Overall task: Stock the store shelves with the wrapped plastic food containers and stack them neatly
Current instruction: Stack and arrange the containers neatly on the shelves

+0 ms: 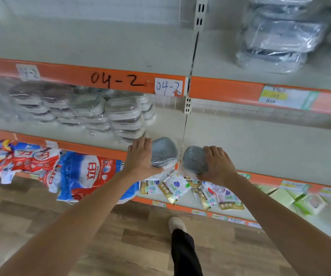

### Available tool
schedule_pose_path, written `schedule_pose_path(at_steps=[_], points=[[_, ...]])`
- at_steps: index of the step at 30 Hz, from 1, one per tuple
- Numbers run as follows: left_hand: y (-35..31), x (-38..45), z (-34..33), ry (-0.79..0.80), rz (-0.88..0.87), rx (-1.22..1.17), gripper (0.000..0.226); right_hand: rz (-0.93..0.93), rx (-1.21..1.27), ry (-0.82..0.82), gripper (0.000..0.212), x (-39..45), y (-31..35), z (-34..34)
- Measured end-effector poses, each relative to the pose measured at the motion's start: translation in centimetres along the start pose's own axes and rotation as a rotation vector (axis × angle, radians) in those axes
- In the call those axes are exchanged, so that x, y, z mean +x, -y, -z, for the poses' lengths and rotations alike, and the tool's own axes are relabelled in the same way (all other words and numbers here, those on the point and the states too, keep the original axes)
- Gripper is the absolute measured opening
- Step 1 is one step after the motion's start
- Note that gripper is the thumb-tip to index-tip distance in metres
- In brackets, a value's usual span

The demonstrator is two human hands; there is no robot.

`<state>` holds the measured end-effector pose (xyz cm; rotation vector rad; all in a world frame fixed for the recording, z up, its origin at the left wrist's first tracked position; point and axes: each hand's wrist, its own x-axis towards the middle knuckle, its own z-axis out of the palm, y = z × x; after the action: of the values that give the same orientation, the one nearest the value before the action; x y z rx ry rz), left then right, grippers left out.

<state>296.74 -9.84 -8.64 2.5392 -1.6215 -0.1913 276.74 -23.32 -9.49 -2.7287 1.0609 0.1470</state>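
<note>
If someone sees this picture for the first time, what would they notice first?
Probably the two hands at the middle shelf's front edge: the left hand and the right hand each hold a grey-lidded container. Next, the stacks of wrapped containers further left on that shelf, and the orange shelf edge above, marked "04-2".

Soft, even light fills the scene, bright without a clear source, and shadows are faint: only a dim band lies under the upper shelf [101, 52] over the stacked wrapped containers [93, 110]. Their plastic wrap gives dull white sheen rather than sharp glare. The wide lens bows the orange shelf edges [81, 76] and stretches both forearms toward the lower corners. The left and right margins are smeared and out of focus; the handwritten label [168, 86] near the centre reads fairly sharp.
</note>
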Motion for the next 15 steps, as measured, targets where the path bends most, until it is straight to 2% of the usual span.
schedule_pose_path(at_steps=[6,15], points=[[0.0,-6.4,9.0,0.011,-0.071,-0.101,0.105,0.082,-0.008,-0.028,0.092,-5.2,2.8,7.2],[-1.8,-10.0,20.6,-0.081,-0.055,-0.178,0.101,0.107,-0.070,-0.119,0.090,-11.2,4.9,18.8]])
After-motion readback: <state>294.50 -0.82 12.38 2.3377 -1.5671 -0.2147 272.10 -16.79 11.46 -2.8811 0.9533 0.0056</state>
